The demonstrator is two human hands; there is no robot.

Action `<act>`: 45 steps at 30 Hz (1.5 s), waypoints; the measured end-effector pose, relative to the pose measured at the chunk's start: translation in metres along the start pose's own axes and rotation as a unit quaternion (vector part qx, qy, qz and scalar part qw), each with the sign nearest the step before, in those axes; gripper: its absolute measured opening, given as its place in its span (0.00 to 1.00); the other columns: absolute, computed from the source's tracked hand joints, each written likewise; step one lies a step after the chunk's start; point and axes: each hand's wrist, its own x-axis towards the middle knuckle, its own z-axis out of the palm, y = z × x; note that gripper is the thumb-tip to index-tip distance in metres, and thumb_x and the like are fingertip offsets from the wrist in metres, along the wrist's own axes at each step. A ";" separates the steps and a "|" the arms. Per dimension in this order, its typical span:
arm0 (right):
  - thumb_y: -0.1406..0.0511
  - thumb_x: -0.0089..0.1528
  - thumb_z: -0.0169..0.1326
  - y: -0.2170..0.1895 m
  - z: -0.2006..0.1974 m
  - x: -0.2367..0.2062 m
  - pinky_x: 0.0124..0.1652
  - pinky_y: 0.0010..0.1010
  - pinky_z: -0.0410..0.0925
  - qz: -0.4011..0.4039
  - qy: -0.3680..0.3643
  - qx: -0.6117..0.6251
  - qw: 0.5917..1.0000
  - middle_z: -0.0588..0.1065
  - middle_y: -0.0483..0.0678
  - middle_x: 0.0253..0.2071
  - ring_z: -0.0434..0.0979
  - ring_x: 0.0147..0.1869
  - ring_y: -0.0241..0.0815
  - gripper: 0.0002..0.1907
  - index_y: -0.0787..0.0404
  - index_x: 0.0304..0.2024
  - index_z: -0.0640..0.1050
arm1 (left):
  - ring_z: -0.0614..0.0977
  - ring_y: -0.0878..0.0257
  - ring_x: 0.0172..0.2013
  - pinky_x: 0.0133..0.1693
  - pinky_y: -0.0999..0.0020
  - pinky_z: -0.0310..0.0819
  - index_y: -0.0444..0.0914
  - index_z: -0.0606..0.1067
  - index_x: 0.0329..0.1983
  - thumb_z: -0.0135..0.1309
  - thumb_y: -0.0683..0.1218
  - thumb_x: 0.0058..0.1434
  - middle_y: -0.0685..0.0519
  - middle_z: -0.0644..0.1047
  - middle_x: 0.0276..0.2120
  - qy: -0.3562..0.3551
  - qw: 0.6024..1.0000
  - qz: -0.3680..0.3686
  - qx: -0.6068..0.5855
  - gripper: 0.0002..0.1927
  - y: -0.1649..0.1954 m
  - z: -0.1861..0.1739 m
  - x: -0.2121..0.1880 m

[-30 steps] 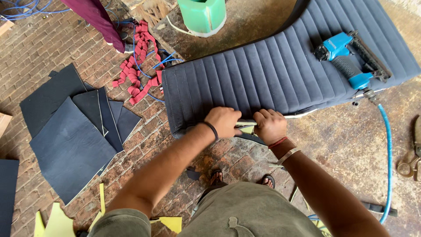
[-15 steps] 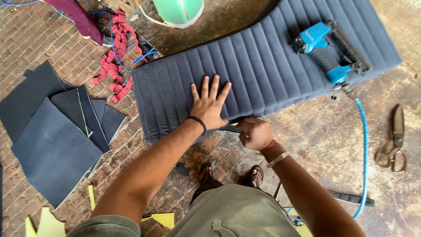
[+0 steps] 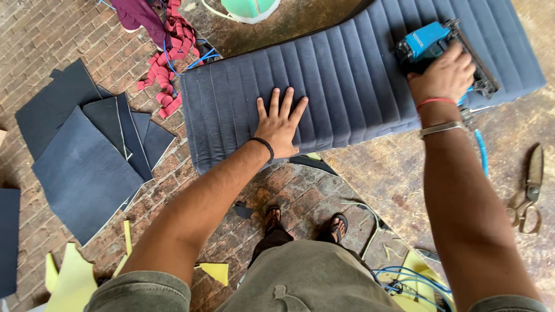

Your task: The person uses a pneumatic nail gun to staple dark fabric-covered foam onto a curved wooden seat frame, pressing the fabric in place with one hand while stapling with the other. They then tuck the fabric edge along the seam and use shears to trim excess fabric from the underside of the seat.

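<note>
The left hand lies flat, fingers spread, on the dark blue ribbed upholstered cushion panel on the brick floor. The right hand is closed around the blue pneumatic staple gun resting on the panel. This looks like the tool-pickup step; lifting it needs care with the trailing blue air hose.

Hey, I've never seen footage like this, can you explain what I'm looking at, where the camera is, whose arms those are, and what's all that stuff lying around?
The camera sits on a person's head and looks straight down, so both arms are the wearer's own, and their sandalled feet show on the brick floor below. The left hand lies flat, fingers spread, on a long ribbed dark-blue cushion. The right hand grips a blue staple gun resting on the cushion; a blue hose runs down from it. To the left lie dark fabric pieces, red strips and yellow foam scraps. Scissors lie at the right, and a green tub stands at the top.
</note>
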 end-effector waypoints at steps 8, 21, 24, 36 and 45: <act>0.62 0.58 0.71 0.027 -0.002 -0.088 0.39 0.54 0.75 -0.063 -0.076 0.162 0.982 0.77 0.70 0.41 0.79 0.38 0.72 0.51 0.75 0.67 0.51 | 0.36 0.31 0.74 0.65 0.20 0.31 0.49 0.37 0.79 0.71 0.49 0.47 0.36 0.35 0.77 -0.020 1.000 0.008 0.011 0.67 -0.001 0.002 0.002; 0.68 0.45 0.62 -0.051 0.056 -0.328 0.45 0.38 0.75 -0.127 -0.063 0.457 0.878 0.80 0.66 0.45 0.84 0.46 0.56 0.39 0.60 0.62 0.76 | 0.34 0.26 0.73 0.63 0.17 0.29 0.47 0.35 0.80 0.60 0.40 0.49 0.33 0.33 0.76 -0.018 0.999 0.020 0.024 0.61 -0.003 0.008 0.007; 0.66 0.46 0.65 -0.054 0.071 -0.319 0.37 0.40 0.74 -0.024 -0.190 0.318 0.929 0.78 0.62 0.25 0.82 0.29 0.54 0.30 0.55 0.53 0.81 | 0.33 0.26 0.73 0.63 0.17 0.29 0.47 0.34 0.79 0.59 0.40 0.49 0.33 0.32 0.76 -0.033 0.999 0.017 0.033 0.62 -0.005 0.008 0.008; 0.64 0.51 0.62 -0.081 0.065 -0.330 0.34 0.38 0.75 -0.078 -0.125 0.397 0.906 0.78 0.59 0.27 0.81 0.28 0.47 0.27 0.65 0.53 0.80 | 0.27 0.24 0.72 0.63 0.16 0.29 0.49 0.27 0.78 0.68 0.46 0.48 0.31 0.26 0.75 -0.128 0.990 0.033 0.050 0.70 -0.009 -0.008 0.014; 0.66 0.64 0.58 -0.049 0.011 -0.300 0.26 0.35 0.70 0.296 -0.286 0.777 0.476 0.69 0.43 0.23 0.70 0.22 0.38 0.10 0.64 0.37 0.70 | 0.25 0.24 0.71 0.63 0.15 0.30 0.48 0.22 0.77 0.75 0.53 0.44 0.30 0.22 0.74 -0.177 0.981 0.025 0.074 0.78 0.000 -0.013 0.018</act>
